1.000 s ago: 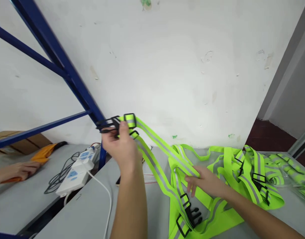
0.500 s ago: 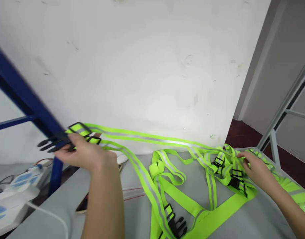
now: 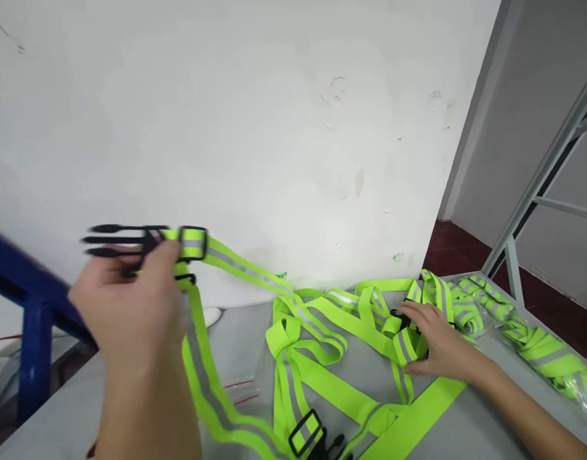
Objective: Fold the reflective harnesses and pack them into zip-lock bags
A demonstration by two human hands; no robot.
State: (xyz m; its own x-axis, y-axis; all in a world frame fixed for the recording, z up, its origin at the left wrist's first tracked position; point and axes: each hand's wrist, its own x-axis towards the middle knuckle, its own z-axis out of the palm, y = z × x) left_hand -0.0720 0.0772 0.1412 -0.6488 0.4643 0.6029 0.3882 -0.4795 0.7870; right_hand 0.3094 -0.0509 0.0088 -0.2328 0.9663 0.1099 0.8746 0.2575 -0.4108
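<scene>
At the left, my left hand (image 3: 135, 281) is raised off the table and closed on black side-release buckles (image 3: 152, 241) with neon-green straps; the prongs point left. Two green straps with a grey reflective stripe (image 3: 245, 267) run from it down to a tangled pile of strapping (image 3: 336, 326). Over the right part of that pile, my right hand (image 3: 432, 338) rests with fingers curved and spread around straps and a black buckle (image 3: 402, 318). Another black buckle (image 3: 308, 434) lies at the pile's front edge.
Bagged green straps (image 3: 552, 354) lie along the right of the grey table (image 3: 236, 338). A white wall (image 3: 274, 128) stands behind. A blue metal frame (image 3: 37, 358) is at the left, a grey metal frame (image 3: 518, 223) at the right.
My left hand has risen with the buckles, and its straps hang slacker. My right hand has moved left onto the pile, its fingers now spread. The view has shifted.
</scene>
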